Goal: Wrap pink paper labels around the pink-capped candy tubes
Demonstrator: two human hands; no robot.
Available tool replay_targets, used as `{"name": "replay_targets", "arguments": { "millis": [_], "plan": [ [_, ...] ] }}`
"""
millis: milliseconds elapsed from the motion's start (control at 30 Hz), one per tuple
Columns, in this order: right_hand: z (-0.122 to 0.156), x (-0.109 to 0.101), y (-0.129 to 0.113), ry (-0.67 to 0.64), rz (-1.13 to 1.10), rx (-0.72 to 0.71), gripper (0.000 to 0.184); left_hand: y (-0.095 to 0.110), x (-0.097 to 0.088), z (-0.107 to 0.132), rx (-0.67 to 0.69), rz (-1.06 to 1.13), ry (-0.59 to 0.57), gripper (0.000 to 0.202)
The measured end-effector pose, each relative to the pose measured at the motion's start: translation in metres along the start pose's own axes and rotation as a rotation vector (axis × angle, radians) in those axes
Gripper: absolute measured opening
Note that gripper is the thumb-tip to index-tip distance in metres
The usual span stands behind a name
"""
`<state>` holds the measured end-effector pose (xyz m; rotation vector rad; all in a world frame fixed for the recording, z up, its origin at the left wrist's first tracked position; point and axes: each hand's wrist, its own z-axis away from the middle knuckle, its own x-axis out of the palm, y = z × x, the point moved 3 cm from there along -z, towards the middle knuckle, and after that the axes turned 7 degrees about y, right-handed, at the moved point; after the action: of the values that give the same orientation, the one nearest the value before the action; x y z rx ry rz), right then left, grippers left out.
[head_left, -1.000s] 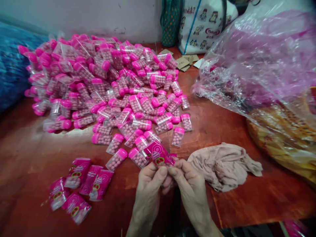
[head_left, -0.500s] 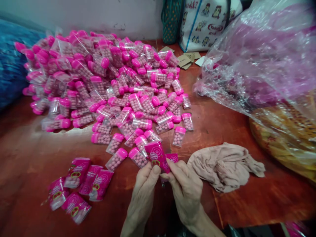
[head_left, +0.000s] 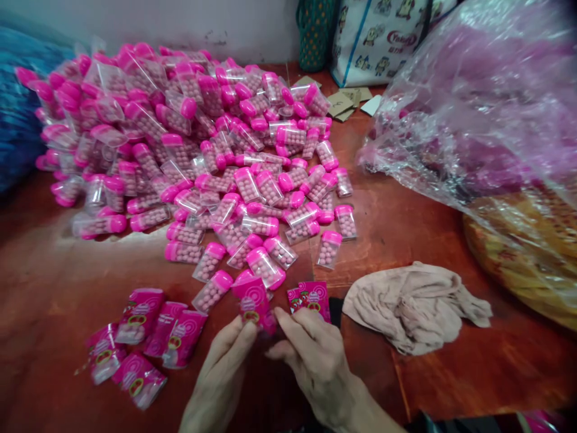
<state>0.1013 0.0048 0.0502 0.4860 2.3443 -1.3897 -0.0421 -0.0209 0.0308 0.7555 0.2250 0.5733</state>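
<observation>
My left hand (head_left: 223, 364) pinches a pink printed wrapper sleeve (head_left: 251, 300) between thumb and fingers, with its lower part hidden by the hand. Close to that sleeve's right edge is my right hand (head_left: 311, 361), its thumb and forefinger apart with nothing visible between them. Beyond the right knuckles lie more pink printed sleeves (head_left: 309, 299), partly covered by the hand. On the left of the table, several bottles in printed sleeves (head_left: 140, 316) form a small group. A large heap of clear bottles with pink caps and pale pink balls (head_left: 259, 225) spreads ahead of both hands.
A crumpled beige cloth (head_left: 415, 310) lies right of my hands on the red-brown table (head_left: 360, 385). Clear plastic (head_left: 451, 138) covers a yellow round item (head_left: 518, 252) at the right. Behind are cardboard pieces (head_left: 342, 103) and a white printed bag (head_left: 374, 48); a blue bag (head_left: 18, 114) stands left.
Both hands have moved left and slightly down with the sleeve. My right fingers have come off it and spread apart. More of the sleeves behind the right hand now shows.
</observation>
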Motion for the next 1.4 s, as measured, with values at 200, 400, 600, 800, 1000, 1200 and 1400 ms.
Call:
{"name": "replay_targets", "arguments": {
  "millis": [200, 400, 600, 800, 1000, 1200, 1400],
  "plan": [
    [0.017, -0.068, 0.023, 0.217, 0.44, 0.139, 0.044, 0.006, -0.073, 0.001, 0.108, -0.473, 0.236, 0.045],
    [0.047, -0.095, 0.076, -0.008, 0.717, 0.188, 0.035, 0.034, -0.078, 0.01, 0.515, -0.985, 0.491, 0.03],
    [0.044, -0.089, 0.082, 0.139, 0.716, 0.199, 0.023, 0.028, -0.001, 0.02, 0.76, -0.737, 0.291, 0.019],
    [0.045, -0.09, 0.087, 0.175, 0.694, 0.193, 0.033, -0.023, 0.133, 0.045, 1.028, -1.08, -0.534, 0.037],
    [0.053, -0.094, 0.091, 0.22, 0.536, 0.257, 0.027, -0.051, 0.163, 0.043, 1.075, -1.323, -0.713, 0.035],
    [0.047, -0.093, 0.089, 0.25, 0.572, 0.252, 0.028, -0.057, 0.15, 0.034, 1.044, -1.166, -0.63, 0.035],
    [0.036, -0.096, 0.079, 0.5, 0.614, 0.32, 0.023, -0.021, 0.096, 0.031, 1.167, -0.845, -0.344, 0.041]
  ]
}}
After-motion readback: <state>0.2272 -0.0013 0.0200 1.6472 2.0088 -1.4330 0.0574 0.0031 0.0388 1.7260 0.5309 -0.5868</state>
